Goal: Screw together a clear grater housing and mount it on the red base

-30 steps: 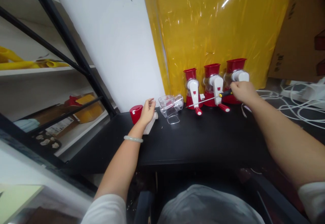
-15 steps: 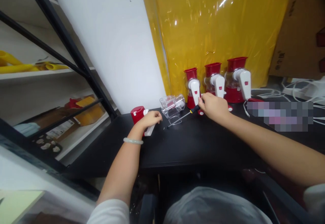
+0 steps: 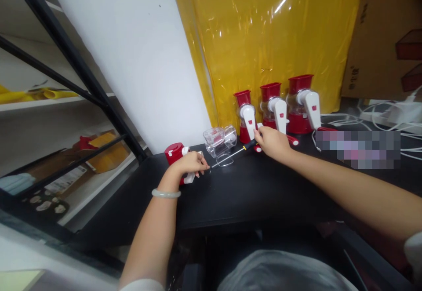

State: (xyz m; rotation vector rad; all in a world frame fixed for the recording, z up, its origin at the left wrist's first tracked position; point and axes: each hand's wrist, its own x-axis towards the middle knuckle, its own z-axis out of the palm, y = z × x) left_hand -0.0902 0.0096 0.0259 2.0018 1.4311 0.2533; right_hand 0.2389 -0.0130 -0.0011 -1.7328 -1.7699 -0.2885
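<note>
My right hand (image 3: 272,142) is wrapped round the black and yellow handle of a screwdriver (image 3: 227,157), whose shaft points left. At its tip, the fingers of my left hand (image 3: 193,163) are drawn together; whatever they pinch is too small to make out. Behind and partly under my left hand is a red base (image 3: 174,152) with white parts. A clear plastic housing (image 3: 216,140) lies behind the shaft, beside a thin ring-like piece (image 3: 227,160) on the black table (image 3: 250,194).
Three red and white rotary graters (image 3: 246,117) stand against a yellow plastic sheet (image 3: 263,31). White cables (image 3: 376,121) and a blurred patch are at the right. A black-framed shelf (image 3: 79,69) stands at the left, and a cardboard box (image 3: 369,62) at the back right.
My left hand has moved slightly right and down relative to the red base, and its fingers have come to the screwdriver's tip. The camera view has shifted a little.
</note>
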